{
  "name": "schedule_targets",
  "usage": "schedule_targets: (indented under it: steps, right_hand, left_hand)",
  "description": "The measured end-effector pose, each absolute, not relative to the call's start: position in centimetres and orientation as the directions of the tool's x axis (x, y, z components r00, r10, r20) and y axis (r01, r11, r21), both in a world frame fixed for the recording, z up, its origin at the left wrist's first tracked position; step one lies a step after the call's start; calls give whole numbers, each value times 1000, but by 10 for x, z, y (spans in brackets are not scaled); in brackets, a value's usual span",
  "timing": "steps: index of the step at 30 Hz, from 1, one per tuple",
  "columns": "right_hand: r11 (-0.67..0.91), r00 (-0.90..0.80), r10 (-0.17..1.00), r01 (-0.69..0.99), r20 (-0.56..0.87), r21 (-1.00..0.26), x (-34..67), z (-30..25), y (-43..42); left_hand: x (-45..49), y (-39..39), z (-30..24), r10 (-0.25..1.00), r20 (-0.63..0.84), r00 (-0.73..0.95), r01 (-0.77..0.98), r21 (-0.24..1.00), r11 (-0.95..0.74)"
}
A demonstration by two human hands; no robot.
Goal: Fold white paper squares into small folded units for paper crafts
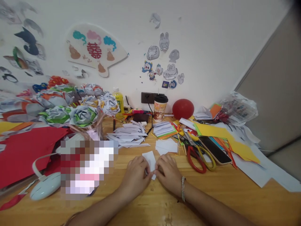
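Both my hands rest on the wooden table (pixel 235 201) near its front middle, pinching one small white paper piece (pixel 150 158). My left hand (pixel 136 176) grips the paper's left lower edge with curled fingers. My right hand (pixel 167 173), with a bracelet at the wrist, presses its fingertips on the paper's right lower corner. The paper's upper half sticks out flat beyond my fingers. Just behind it lies a small stack of white paper sheets (pixel 166 145).
A pile of folded white strips (pixel 128 134) lies behind the hands. Red and yellow scissors (pixel 198 153) and a phone (pixel 214 149) sit to the right, on coloured paper. Paper flowers (pixel 82 114), red card (pixel 21 150), a cup (pixel 160 107) and a red ball (pixel 182 108) crowd the back.
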State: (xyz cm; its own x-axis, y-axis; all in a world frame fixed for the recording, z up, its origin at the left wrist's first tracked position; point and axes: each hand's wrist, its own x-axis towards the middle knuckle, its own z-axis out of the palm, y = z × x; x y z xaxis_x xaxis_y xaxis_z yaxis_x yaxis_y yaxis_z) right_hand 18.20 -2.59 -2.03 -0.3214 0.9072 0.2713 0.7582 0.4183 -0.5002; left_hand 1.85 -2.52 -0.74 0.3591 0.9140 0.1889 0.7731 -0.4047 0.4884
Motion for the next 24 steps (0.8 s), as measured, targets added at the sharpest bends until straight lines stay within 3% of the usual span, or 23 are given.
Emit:
schedule_targets:
  steps: [7, 13, 24]
  right_hand:
    - [412, -310, 911, 716, 271, -564, 185, -21, -25]
    - [401, -359, 914, 719, 191, -568, 187, -16, -27]
    - [347, -192, 937, 618, 292, -706, 186, -23, -22]
  left_hand:
    - [18, -23, -10, 915, 180, 361, 778, 483, -402]
    - [17, -23, -12, 906, 216, 365, 761, 492, -423]
    - [18, -24, -10, 910, 200, 363, 778, 472, -414]
